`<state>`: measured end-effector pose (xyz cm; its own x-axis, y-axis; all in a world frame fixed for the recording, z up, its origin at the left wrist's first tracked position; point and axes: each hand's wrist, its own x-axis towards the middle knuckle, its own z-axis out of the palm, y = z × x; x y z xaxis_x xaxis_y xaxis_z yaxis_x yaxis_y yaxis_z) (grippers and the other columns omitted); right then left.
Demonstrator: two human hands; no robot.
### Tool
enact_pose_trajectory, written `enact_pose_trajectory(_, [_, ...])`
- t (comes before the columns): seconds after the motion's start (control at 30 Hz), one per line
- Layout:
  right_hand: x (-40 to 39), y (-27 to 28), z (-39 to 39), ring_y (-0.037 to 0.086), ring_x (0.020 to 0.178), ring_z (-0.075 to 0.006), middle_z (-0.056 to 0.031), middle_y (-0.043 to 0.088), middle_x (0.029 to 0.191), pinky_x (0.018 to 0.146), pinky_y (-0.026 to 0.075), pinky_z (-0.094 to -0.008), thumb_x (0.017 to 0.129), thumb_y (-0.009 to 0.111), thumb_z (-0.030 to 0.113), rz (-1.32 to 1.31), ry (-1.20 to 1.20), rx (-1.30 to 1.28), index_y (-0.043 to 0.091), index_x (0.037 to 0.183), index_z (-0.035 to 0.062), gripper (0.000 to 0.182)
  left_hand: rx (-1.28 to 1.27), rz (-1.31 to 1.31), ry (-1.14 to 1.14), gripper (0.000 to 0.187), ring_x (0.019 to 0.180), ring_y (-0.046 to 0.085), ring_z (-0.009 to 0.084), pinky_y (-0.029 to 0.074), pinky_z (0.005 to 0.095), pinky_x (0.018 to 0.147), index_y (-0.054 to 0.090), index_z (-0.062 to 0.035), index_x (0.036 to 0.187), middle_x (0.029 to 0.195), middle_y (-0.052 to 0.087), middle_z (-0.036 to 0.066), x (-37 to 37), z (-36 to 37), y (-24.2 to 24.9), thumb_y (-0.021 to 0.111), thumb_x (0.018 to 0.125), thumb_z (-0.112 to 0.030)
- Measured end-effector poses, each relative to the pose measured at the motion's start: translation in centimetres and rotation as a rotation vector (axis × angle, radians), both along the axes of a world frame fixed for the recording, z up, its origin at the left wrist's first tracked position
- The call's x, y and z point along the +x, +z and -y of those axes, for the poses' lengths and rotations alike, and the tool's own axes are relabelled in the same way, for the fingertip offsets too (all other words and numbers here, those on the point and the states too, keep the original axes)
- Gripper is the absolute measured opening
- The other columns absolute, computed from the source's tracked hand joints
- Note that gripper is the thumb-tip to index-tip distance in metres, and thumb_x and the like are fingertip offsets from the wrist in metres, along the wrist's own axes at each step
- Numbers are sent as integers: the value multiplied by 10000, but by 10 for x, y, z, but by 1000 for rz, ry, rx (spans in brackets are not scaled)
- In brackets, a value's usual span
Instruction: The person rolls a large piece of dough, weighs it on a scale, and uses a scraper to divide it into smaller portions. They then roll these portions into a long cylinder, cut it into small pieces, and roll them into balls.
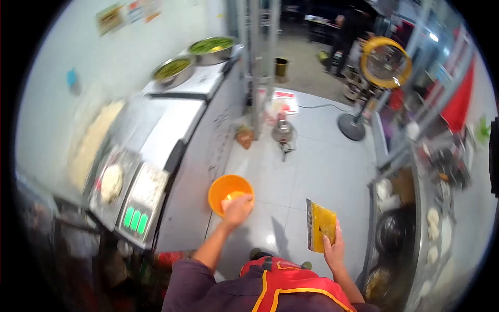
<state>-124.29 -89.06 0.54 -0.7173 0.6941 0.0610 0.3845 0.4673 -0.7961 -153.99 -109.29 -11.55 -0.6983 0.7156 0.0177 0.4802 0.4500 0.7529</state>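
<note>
In the head view, handling of two items seems under way: the left hand (pixel 237 209) reaches over the orange tub (pixel 226 183), left of centre (blur hides whether it grips anything), while the right hand (pixel 335 248) pinches a flat, upright yellow packet (pixel 323 221) with a dark-speckled left edge. Moving the packet calls for a steady grip.

Bright, cool light on your pale floor (pixel 312 177) here, a small glare spot ahead of you, a soft shadow (pixel 279 232) beside it. Beyond, the background goes dim, one white light (pixel 433 37) flaring upper right. The scale's display (pixel 135 219) glows green. Your left hand (pixel 238 209) looks soft, the wall posters (pixel 110 19) blur, and your wide view curves into black corners.
</note>
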Motion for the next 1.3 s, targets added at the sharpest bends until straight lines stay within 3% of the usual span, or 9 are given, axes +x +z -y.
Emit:
enact_pose_trajectory(0.23, [13,-110,10,541,1188,-372,-269,517,1301,982,437,-380,884,531,77,-58,-456,172,318,1443,21,601,85,45,-922,417,1162,531,357,430,436,980,550,-72,1249,1257,575,174,53,-133,-72,548,922,-330])
enact_pose_trajectory(0.33, [-10,-122,28,584,1111,-399,-278,566,1225,930,476,-400,877,538,88,-61,-711,193,345,1437,51,593,86,-54,-1125,397,1123,556,348,450,428,948,566,-68,1230,1210,602,165,32,-162,-110,554,923,-320])
enact_pose_trajectory(0.6, [-127,-131,97,578,1141,-372,-248,558,1264,938,476,-395,864,543,65,-126,-1329,459,338,1454,118,627,249,-78,-1642,363,1032,604,339,487,412,867,586,-57,1195,1136,630,173,-71,-232,-102,595,908,-278])
enact_pose_trajectory(0.73, [-35,-164,70,565,1173,-295,-211,542,1310,982,436,-365,882,549,77,-290,-1559,494,330,1455,76,613,181,3,-1818,366,989,619,333,492,407,841,587,-46,1190,1077,643,180,26,-293,-94,612,899,-267])
enact_pose_trajectory(0.83, [19,-207,55,567,1163,-272,-202,552,1297,984,431,-355,888,554,74,-472,-1653,507,343,1443,46,594,78,9,-1858,363,948,637,290,499,372,833,585,-24,1187,1034,653,168,96,-338,-147,635,891,-229])
enact_pose_trajectory(0.87, [48,-177,48,498,1190,-191,-156,511,1320,1008,388,-310,887,563,32,-419,-1713,469,339,1430,-14,589,14,4,-1861,360,932,644,269,501,355,832,584,-14,1186,1020,656,162,135,-353,-132,643,889,-210])
enact_pose_trajectory(1.13, [204,-150,-8,395,1308,-233,-167,393,1440,1088,292,-331,895,518,-7,-378,-2045,473,274,1454,-19,609,312,116,-1802,473,785,620,295,502,391,694,521,-20,1133,1023,581,167,451,-465,-117,753,776,-225])
enact_pose_trajectory(1.17, [215,-143,-15,391,1314,-239,-171,390,1443,1090,290,-334,898,518,-2,-327,-2085,408,274,1453,-22,607,164,116,-1760,537,877,610,321,492,420,739,479,-20,1159,1060,546,176,489,-468,-120,768,756,-226])
enact_pose_trajectory(1.3, [278,-139,-34,397,1324,-264,-189,394,1442,1086,306,-349,903,520,15,-30,-2115,406,283,1450,-21,597,281,80,-1820,681,1092,503,402,439,454,882,400,17,1240,1166,487,247,618,-479,-146,783,730,-220])
